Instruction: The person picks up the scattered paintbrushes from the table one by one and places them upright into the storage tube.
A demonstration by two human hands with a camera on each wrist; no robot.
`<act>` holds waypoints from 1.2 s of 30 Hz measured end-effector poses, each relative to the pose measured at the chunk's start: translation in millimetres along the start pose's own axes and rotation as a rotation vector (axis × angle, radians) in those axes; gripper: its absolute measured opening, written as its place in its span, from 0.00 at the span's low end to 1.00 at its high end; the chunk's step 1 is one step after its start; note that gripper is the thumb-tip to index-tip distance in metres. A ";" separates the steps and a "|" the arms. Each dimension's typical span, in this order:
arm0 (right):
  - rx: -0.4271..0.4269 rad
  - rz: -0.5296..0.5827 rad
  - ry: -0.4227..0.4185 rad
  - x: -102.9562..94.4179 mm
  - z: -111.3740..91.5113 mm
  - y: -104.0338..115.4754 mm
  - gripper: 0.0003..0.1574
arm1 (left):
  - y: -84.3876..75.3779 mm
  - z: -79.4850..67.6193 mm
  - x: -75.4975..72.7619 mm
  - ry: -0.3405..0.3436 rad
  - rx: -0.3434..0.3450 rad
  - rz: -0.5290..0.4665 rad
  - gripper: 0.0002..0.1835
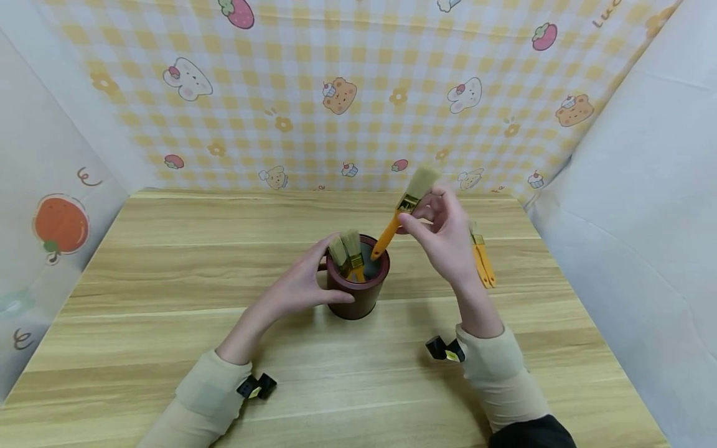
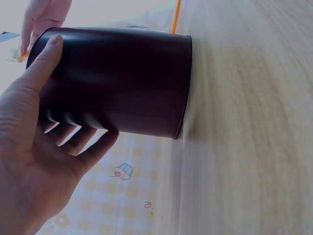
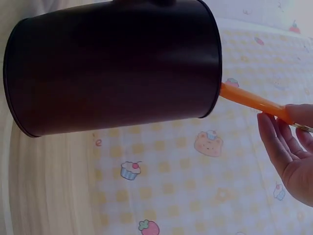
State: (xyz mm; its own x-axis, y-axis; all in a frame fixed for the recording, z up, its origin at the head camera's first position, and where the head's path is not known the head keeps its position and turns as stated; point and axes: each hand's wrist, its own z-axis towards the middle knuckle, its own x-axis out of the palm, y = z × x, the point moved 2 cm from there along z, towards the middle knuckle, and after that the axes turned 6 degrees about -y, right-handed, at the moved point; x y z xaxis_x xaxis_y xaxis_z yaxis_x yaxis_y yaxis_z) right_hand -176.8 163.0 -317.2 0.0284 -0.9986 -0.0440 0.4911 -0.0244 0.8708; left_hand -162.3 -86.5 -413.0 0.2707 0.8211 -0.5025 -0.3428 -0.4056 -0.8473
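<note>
My left hand grips a dark brown cylindrical container standing on the table, thumb on the near side and fingers round the back, as the left wrist view also shows. Inside it stand flat paintbrushes with pale bristles up, leaning to the left. Above the rim on the right, my right hand pinches another paintbrush between thumb and fingers. Its bristles point up and its orange handle tilts down to the container's mouth. In the right wrist view the handle's end is hidden behind the container.
More orange-handled paintbrushes lie on the wooden table to the right, partly behind my right hand. A yellow checked cloth hangs along the back edge. White sheets border the sides.
</note>
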 end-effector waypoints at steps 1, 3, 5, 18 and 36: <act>0.007 -0.031 0.015 1.1 -0.7 -0.9 0.22 | -0.2 0.2 0.0 0.000 0.002 -0.002 0.61; 0.012 -0.113 0.048 3.1 -1.8 -1.7 0.20 | -0.4 0.4 0.0 0.000 0.004 -0.006 0.61; -0.003 -0.216 0.085 4.4 -2.7 -2.1 0.19 | -0.5 0.4 -0.1 0.001 0.005 -0.008 0.61; -0.025 -0.403 0.236 9.6 -4.2 -6.7 0.16 | -0.7 0.0 -0.1 -0.002 -0.003 -0.005 0.62; 0.052 -0.370 0.072 -36.6 17.0 -27.4 0.15 | -2.7 -0.8 0.5 -0.003 -0.050 0.030 0.63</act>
State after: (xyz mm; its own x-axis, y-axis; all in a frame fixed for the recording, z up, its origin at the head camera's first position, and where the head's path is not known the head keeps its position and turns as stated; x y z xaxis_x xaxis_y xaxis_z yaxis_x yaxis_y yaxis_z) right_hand -206.1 199.4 -331.1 -0.0801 -0.9160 -0.3931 0.4345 -0.3870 0.8133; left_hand -160.5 -85.3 -411.1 0.2578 0.8095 -0.5275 -0.3058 -0.4496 -0.8393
